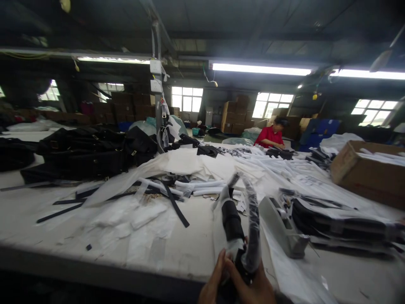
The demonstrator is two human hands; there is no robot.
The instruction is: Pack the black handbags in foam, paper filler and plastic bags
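Near the table's front edge, a black bag handle point(253, 219) stands up in a curve, covered in clear plastic film. Its other side is a thick black part point(232, 219) with a white sheet behind it. My left hand point(212, 280) is closed on the lower end, its fingertips pressed against the black material. Around the same lower end from the right wraps my right hand point(257, 287), thumb toward the left hand. What lies below the fingers is dark and partly out of view. Just right of the handle is a grey tape dispenser point(284, 230).
Plastic-wrapped black goods point(341, 223) are stacked at right, before a cardboard box point(363, 173). White sheets point(183, 162), black strips point(175, 207) and white tubes point(202, 188) litter the table. Black bags point(85, 152) are piled left near a metal post point(158, 105). A person in red point(268, 136) sits beyond.
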